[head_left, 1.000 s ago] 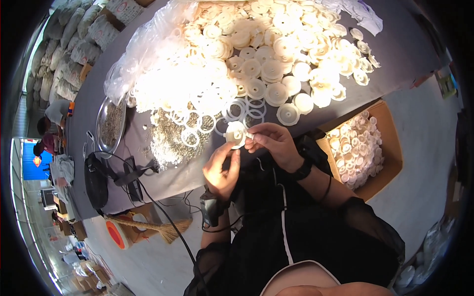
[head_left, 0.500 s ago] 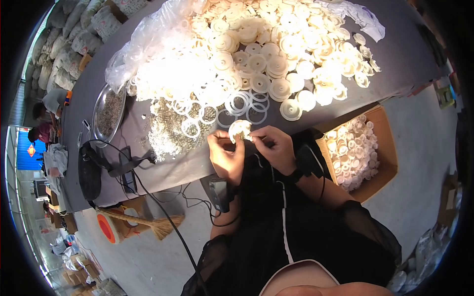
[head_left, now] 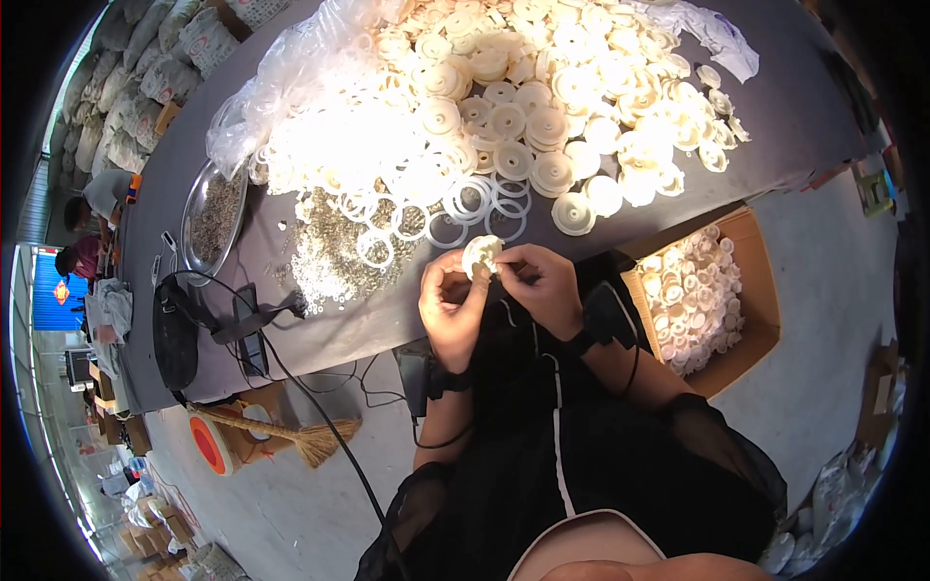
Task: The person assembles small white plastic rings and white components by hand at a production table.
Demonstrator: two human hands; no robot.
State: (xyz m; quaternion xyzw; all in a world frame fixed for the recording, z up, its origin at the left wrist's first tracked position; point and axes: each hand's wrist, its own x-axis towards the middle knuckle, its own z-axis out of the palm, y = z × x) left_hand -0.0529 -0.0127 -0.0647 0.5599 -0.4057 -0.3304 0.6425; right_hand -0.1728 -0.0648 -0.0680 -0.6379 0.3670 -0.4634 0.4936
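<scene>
Left hand (head_left: 451, 302) and right hand (head_left: 539, 283) both pinch one white disc (head_left: 480, 255), held between them just off the near counter (head_left: 794, 107) edge. Loose white rings (head_left: 455, 208) lie just beyond. Further out, a big pile of discs (head_left: 542, 87). Cardboard box (head_left: 751, 281) of discs on the floor, right. Metal bowl (head_left: 208, 213) far left.

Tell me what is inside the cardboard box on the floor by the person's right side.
The cardboard box holds a heap of white round plastic parts. Whatever lies under that heap, and the box bottom, is covered.
</scene>
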